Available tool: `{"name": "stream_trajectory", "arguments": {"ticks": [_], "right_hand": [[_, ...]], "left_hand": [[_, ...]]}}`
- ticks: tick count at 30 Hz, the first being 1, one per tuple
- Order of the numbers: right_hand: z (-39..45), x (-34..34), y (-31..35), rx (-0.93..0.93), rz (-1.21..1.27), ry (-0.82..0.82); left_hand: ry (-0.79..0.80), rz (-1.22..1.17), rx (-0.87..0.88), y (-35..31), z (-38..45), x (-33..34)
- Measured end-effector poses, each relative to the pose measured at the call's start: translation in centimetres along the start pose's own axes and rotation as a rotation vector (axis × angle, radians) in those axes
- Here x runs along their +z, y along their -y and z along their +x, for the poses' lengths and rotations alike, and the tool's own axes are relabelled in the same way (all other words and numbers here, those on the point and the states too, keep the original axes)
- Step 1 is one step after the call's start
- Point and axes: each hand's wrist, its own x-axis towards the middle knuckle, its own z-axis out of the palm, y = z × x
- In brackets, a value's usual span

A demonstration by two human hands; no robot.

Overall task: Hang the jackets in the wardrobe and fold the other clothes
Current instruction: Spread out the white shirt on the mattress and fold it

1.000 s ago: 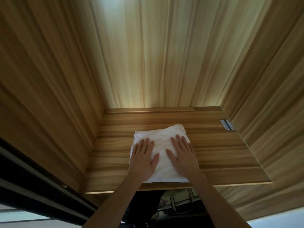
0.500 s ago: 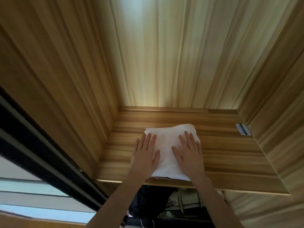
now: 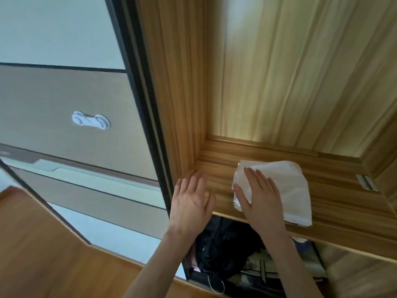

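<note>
One hand has left the folded white garment (image 3: 285, 190): left hand (image 3: 190, 203) now flat, off it, grip wide, holding nothing. Right hand (image 3: 261, 198) still presses it flat on wardrobe shelf (image 3: 335, 190); placing looks nearly finished.

The flat right hand (image 3: 261, 197) covers the near-left part of the folded white cloth (image 3: 285, 186) on the wooden wardrobe shelf (image 3: 335, 186), so the cloth's left edge shows only in patches. Below the shelf's front edge, the dark black garment (image 3: 223, 250) is partly hidden behind both forearms, and the patterned greenish fabric (image 3: 257, 267) beside it is too blurred to identify. Right of the cloth, the small white label (image 3: 365, 182) on the shelf is too small to read.
</note>
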Motion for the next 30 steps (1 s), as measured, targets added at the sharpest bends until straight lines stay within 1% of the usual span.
{"name": "stream_trajectory", "arguments": {"ticks": [2, 6, 9, 16, 20, 27, 30], "right_hand": [[-1.3, -0.7, 3.5, -0.061, 0.007, -0.021], [-3.9, -1.7, 10.1, -0.179, 0.024, -0.015], [-6.0, -1.6, 14.9, -0.308, 0.078, -0.011], [-10.5, 0.8, 27.6, -0.551, 0.168, 0.088], [-13.9, 2.1, 35.0, -0.657, 0.219, 0.123], [-19.0, 4.0, 47.5, -0.863, 0.34, 0.209], [-21.1, 5.3, 52.7, -0.961, 0.393, 0.219]], "left_hand": [[-0.082, -0.021, -0.02, 1.4, -2.4, -2.5], [-0.162, -0.014, -0.084, 4.5, -7.5, -6.9], [-0.194, 0.071, -0.21, 7.1, -11.6, -10.4], [-0.215, 0.178, -0.488, 14.4, -22.7, -19.4], [-0.255, 0.264, -0.623, 18.6, -29.5, -24.1], [-0.389, 0.387, -0.862, 24.0, -40.1, -31.0], [-0.455, 0.43, -0.959, 26.2, -44.3, -33.2]]}}
